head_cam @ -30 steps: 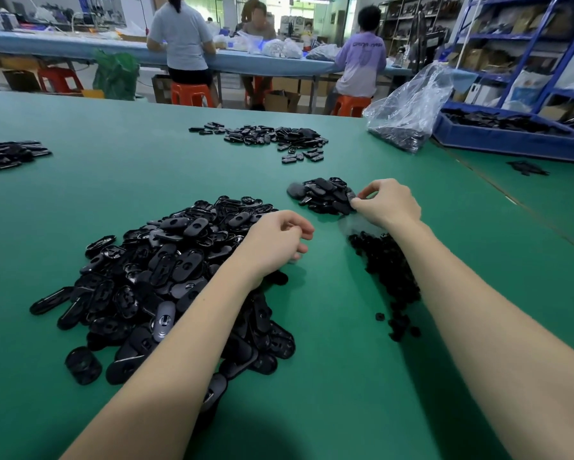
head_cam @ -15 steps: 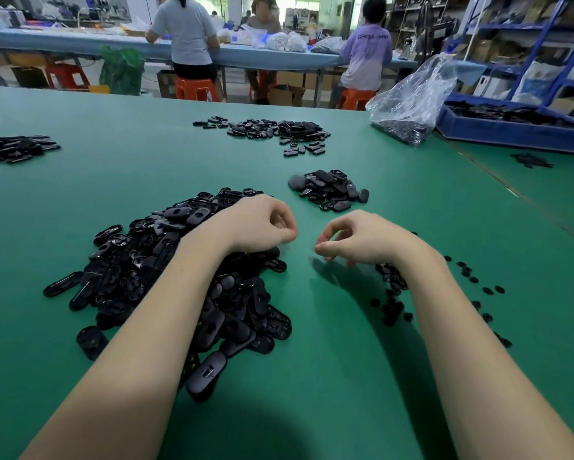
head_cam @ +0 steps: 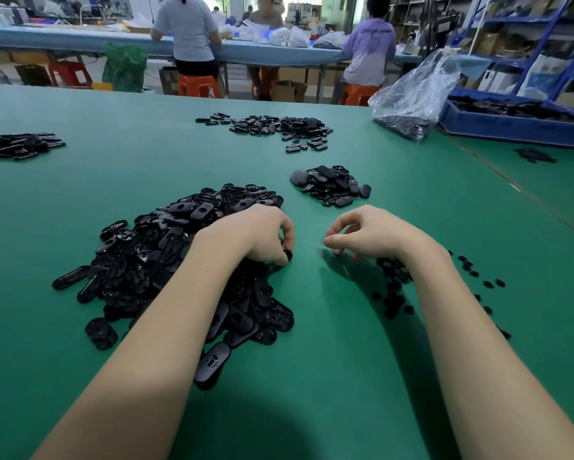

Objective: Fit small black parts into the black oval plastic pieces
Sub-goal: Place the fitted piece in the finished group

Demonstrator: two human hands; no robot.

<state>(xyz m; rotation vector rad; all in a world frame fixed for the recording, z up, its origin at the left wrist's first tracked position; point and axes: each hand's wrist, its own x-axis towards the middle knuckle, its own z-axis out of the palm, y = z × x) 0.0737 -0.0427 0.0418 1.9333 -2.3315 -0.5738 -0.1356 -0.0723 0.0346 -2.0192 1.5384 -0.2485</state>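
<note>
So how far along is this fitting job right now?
Done, probably: a small stack of oval pieces set apart beyond the hands. In hand: the left hand grips an oval piece at the big pile's edge; the right hand reaches by the small parts. Most of that pile remains.

Orange stools (head_cam: pixel 197 85), blue shelving (head_cam: pixel 544 38)

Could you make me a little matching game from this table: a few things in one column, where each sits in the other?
Things:
1. big heap of oval pieces
2. clear plastic bag
3. blue tray
4. scattered small parts

Places:
A. far right edge
B. under the left forearm
C. beside the right wrist
D. just left of the tray

Pairs: 1-B, 2-D, 3-A, 4-C
</note>
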